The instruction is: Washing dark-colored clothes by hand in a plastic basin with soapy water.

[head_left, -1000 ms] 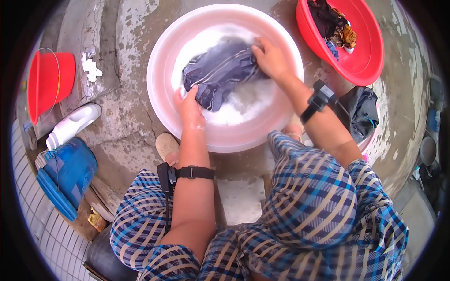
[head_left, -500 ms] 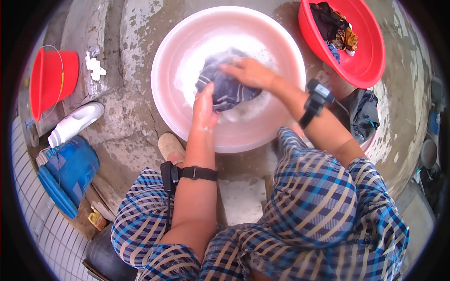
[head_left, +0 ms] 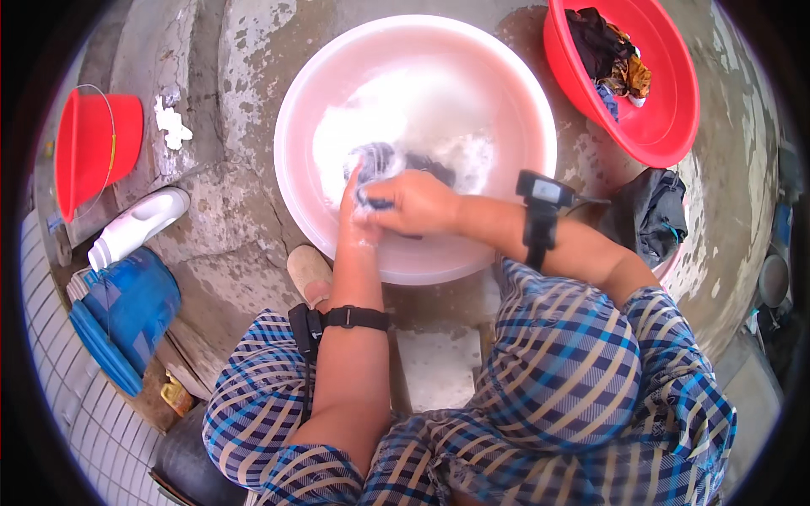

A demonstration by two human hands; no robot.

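Pale pink basin [head_left: 308, 101], the largest item and landmark here, with white foam [head_left: 396, 93] over its water; red tub [head_left: 675, 110] beyond the basin's right rim, dark garments [head_left: 595, 38] heaped inside; red bucket [head_left: 118, 148] well left of the basin; blue container [head_left: 148, 295] and white bottle [head_left: 143, 223] also to the basin's left; right hand [head_left: 413, 202] over the basin's near left part, fingers curled tightly round a fold of dark cloth [head_left: 380, 158]; left hand [head_left: 359, 207] just beside it, thumb raised along the cloth, fingers hidden, so I cannot tell how far they close; the cloth itself bunched at the hands, inside the basin; a dark patch [head_left: 434, 169] in the foam to their right, perhaps the same piece. The right hand has come across to meet the left; the cloth, spread out a second ago, is now gathered, which I read as rubbing between the hands; foam-covered water gives open room toward the basin's far rim; the near rim is the closer edge, leaving less room.
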